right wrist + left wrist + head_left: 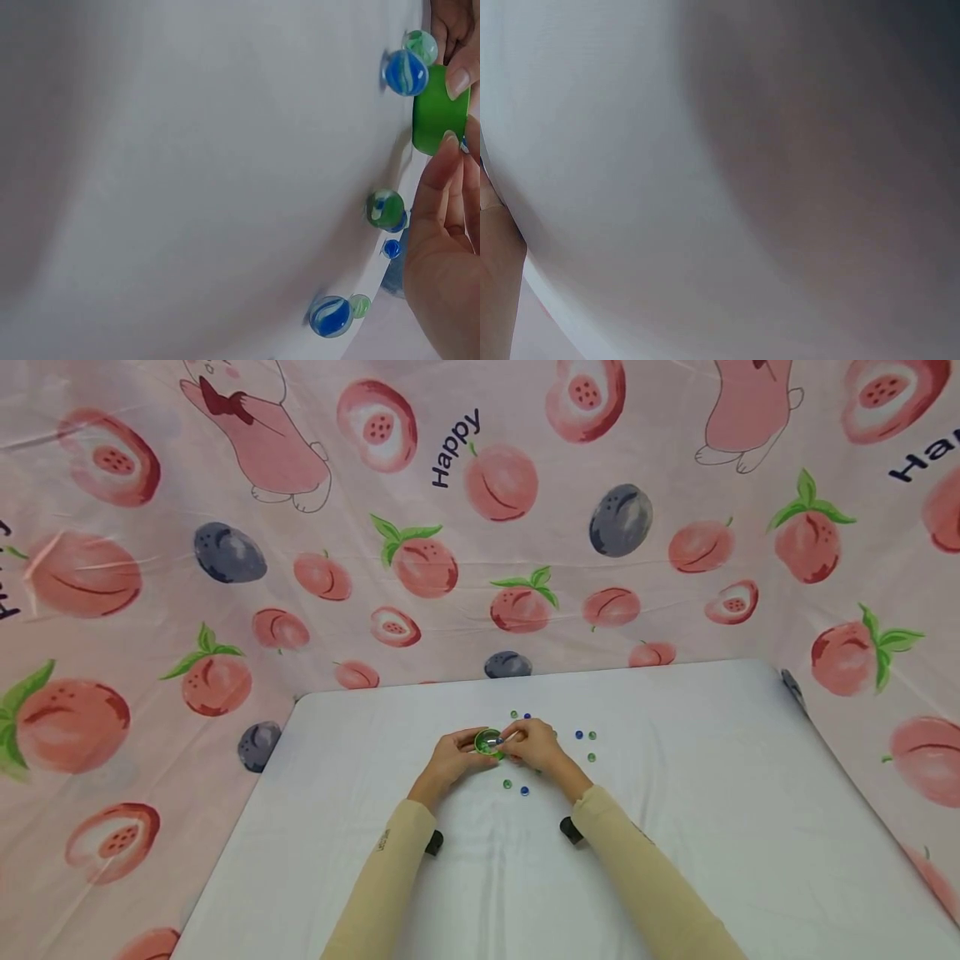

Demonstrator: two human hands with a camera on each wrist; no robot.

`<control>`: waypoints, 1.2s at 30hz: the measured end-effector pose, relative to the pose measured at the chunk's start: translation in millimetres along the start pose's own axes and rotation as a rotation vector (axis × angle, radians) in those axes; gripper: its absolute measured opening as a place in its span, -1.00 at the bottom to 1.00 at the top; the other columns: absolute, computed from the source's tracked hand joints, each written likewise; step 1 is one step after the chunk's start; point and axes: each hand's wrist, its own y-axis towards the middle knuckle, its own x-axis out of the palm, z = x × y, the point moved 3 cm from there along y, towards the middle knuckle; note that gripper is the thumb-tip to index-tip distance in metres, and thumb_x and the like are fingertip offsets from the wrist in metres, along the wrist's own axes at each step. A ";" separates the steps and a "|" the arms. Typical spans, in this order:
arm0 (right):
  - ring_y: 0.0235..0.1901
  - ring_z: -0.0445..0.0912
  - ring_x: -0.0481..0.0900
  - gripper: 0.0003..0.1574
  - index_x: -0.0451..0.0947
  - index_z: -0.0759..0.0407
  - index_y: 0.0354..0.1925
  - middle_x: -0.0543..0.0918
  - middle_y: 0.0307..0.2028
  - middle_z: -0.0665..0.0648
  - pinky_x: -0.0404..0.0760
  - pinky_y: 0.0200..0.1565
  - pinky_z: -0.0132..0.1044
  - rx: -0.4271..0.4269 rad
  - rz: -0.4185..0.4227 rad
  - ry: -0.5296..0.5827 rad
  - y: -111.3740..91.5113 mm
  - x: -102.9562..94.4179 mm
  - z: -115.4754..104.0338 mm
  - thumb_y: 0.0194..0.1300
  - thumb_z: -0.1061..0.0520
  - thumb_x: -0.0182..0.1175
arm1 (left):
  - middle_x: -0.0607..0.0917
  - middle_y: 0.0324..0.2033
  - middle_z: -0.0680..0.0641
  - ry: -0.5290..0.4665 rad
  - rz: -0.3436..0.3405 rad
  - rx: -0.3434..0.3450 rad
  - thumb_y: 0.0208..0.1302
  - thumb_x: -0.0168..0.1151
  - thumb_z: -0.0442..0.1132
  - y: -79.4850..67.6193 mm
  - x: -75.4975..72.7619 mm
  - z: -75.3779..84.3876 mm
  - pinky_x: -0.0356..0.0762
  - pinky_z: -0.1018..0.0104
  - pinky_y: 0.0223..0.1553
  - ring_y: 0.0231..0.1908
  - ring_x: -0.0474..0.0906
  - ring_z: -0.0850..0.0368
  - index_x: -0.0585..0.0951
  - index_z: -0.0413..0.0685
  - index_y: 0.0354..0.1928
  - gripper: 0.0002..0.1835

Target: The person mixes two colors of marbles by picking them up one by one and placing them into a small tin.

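A small green cup point(481, 742) stands on the white table, and its wall point(438, 112) shows in the right wrist view. My left hand point(450, 758) holds it, thumb on the near side and fingers on the far side. Over the cup's right rim, my right hand point(536, 747) pinches a blue marble point(500, 741) between thumb and fingertips. In the right wrist view, the right hand point(446, 277) hides most of that marble. Only a strip of skin at the edge appears in the left wrist view.
Glass marbles lie around the hands: a blue one point(524, 791) and a green one point(507, 784) in front, another blue one point(579, 735) among several to the right, and a green one point(513, 714) behind. Fruit-print cloth point(465, 643) hangs beyond the table point(337, 827).
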 end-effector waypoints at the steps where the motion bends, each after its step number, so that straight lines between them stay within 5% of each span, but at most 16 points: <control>1: -0.61 -0.23 0.48 -0.80 0.74 0.32 -0.07 0.64 -0.56 0.02 0.44 -0.52 -0.45 -0.002 0.003 0.001 -0.3 -0.6 -0.3 0.36 0.26 0.42 | 0.68 0.28 -0.19 -0.003 0.000 -0.001 0.12 0.57 -0.50 0.1 0.2 -0.2 0.56 0.14 0.35 0.29 0.63 -0.06 0.65 -0.15 0.33 -0.33; 36: -0.52 -0.17 0.54 -0.71 0.66 0.43 0.00 0.62 -0.53 0.04 0.48 -0.42 -0.45 0.074 0.144 -0.060 -42.9 -105.1 37.2 0.40 0.25 0.37 | 0.68 0.29 -0.19 -0.012 0.008 -0.025 0.09 0.61 -0.48 -2.2 0.1 1.7 0.50 0.08 0.41 0.29 0.63 -0.07 0.64 -0.14 0.33 -0.30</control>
